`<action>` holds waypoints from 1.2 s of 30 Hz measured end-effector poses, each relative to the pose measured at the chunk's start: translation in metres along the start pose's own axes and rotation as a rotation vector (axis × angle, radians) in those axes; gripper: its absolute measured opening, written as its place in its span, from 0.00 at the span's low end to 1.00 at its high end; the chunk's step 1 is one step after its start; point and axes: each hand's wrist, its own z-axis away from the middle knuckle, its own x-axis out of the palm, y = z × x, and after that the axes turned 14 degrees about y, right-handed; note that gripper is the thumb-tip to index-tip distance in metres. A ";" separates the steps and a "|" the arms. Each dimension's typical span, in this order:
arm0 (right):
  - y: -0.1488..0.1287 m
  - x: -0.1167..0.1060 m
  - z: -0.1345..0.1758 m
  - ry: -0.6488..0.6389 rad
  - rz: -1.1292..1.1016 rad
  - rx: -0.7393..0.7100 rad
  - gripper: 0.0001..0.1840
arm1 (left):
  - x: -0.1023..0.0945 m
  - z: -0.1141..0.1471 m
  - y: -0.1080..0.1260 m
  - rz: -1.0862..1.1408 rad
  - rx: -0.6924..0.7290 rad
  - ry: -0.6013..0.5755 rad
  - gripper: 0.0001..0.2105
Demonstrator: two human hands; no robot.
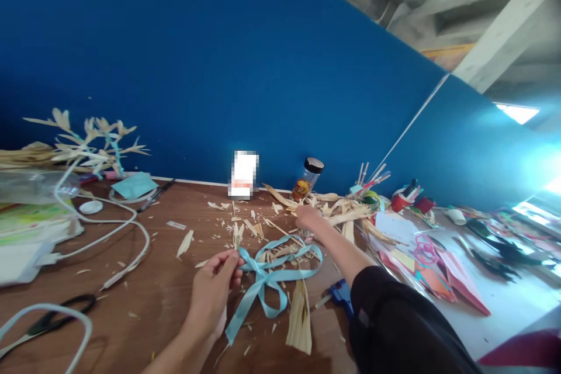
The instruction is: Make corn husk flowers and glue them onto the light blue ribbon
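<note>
Eyes on the dark-lidded jar [302,188], standing against the blue wall [175,70] at the back of the desk [153,315]. Well in front of it and to its left, my left hand [214,283] has thumb and forefinger pinched on the base of a small husk flower [238,236], pale tips poking up above my grip! A light-blue ribbon [263,278] runs from right beside those fingertips and sprawls in loops in front of the jar, one tail trailing toward me. And here's my right hand [309,218], just in front of the jar, down among loose husk strips [348,214]; the fingers are hidden, so I cannot tell whether they've closed on any. That heap spreads out to the jar's right. Much nearer me than the jar, one broad husk piece [300,321] lies by the ribbon, and a blue glue gun [342,297] sits right of that, partly covered by my black sleeve [394,315]. Far left of the jar, a branch of husk flowers [90,128]! Below it, much closer to me, black-handled scissors [40,325] lie beside a white cable [50,306].
</note>
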 end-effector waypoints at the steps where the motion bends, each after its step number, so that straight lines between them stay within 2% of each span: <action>1: 0.001 -0.001 0.001 -0.002 -0.018 -0.013 0.16 | 0.000 0.000 0.000 0.006 0.009 -0.005 0.14; 6: 0.015 -0.009 0.010 0.018 -0.180 -0.091 0.15 | -0.002 -0.004 -0.004 0.020 0.039 -0.026 0.15; 10: 0.020 -0.021 0.014 0.095 -0.351 -0.141 0.15 | -0.002 -0.004 -0.004 0.015 0.031 -0.027 0.14; 14: 0.003 -0.034 0.037 0.207 -0.551 -0.194 0.06 | -0.001 -0.004 -0.001 0.029 0.010 -0.030 0.14; 17: -0.026 -0.039 0.077 0.284 -0.720 -0.248 0.06 | 0.000 -0.005 0.001 0.068 0.003 -0.010 0.14; 19: -0.049 -0.035 0.110 0.315 -0.852 -0.289 0.09 | 0.000 -0.005 0.002 0.102 0.005 -0.014 0.14; 21: -0.070 -0.023 0.139 0.351 -1.165 -0.295 0.05 | 0.000 -0.004 0.002 0.132 0.008 -0.041 0.14; 24: -0.093 0.002 0.160 0.323 -1.410 -0.214 0.03 | 0.000 -0.002 0.000 0.188 0.009 -0.101 0.14; 28: -0.104 0.026 0.155 0.290 -1.576 -0.115 0.02 | 0.001 -0.002 -0.003 0.215 0.008 -0.113 0.13; 36: -0.098 0.040 0.145 0.284 -1.628 -0.083 0.07 | -0.001 -0.003 -0.005 0.107 0.009 -0.108 0.12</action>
